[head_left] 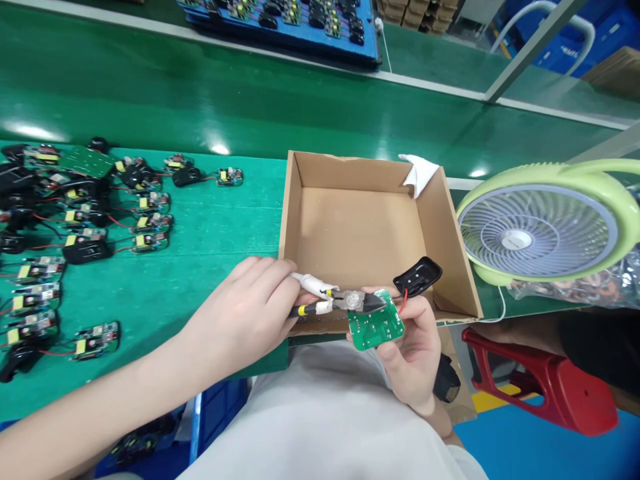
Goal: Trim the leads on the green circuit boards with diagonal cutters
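Observation:
My left hand is closed around the handles of a pair of cutting pliers, black and yellow and partly wrapped in white tape. The pliers' jaws lie against the upper part of a green circuit board, solder side up. That board is gripped by its edges in my right hand, just above the front edge of a cardboard box. From the board a red wire leads to a black plastic casing, which sits over the box's right front corner. Whether the jaws pinch anything is too small to tell.
Several circuit boards wired to black casings lie on the green mat at left. To the right of the box stands a green fan. A blue tray of boards is at the back; a red stool is at lower right.

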The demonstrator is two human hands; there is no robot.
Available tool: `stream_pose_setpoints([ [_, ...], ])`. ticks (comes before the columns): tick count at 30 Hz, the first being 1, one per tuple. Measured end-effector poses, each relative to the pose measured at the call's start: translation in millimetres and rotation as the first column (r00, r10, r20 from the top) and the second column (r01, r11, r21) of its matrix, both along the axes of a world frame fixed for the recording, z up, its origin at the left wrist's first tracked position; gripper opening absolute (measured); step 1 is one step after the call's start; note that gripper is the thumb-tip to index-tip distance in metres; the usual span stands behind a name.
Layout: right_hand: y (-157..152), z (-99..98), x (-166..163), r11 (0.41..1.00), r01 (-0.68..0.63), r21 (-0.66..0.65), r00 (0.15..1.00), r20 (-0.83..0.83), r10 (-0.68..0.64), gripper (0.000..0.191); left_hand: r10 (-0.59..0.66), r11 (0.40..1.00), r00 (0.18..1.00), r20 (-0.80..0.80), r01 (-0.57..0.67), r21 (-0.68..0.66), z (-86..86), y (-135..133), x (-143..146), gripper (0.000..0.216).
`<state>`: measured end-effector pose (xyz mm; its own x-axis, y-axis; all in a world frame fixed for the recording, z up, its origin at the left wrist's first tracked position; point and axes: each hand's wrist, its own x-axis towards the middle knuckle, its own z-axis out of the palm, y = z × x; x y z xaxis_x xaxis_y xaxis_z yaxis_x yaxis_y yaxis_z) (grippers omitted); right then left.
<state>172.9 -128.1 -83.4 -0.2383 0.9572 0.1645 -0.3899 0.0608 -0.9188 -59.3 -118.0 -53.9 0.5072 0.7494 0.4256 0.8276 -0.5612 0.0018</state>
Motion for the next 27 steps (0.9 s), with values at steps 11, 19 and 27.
stream_pose_setpoints([
  [11,0.8,0.0,-1.1,0.999,0.022,0.042,0.999,0.036,-0.024,0.028,-0.023,1.0,1.0,0.011,0.023,-0.022,2.5,-2.1,5.0,0.023],
  [19,4.7,0.6,-1.8,0.994,0.049,0.102,0.995,0.084,-0.058,0.026,-0.025,0.999,0.999,-0.02,0.025,-0.028,6.3,-1.4,2.4,0.026],
  [27,-1.7,2.4,-1.2,1.0,0.01,0.025,0.998,0.062,-0.011,0.029,-0.015,0.999,1.0,0.027,0.016,-0.041,1.6,-3.5,3.0,0.028],
])
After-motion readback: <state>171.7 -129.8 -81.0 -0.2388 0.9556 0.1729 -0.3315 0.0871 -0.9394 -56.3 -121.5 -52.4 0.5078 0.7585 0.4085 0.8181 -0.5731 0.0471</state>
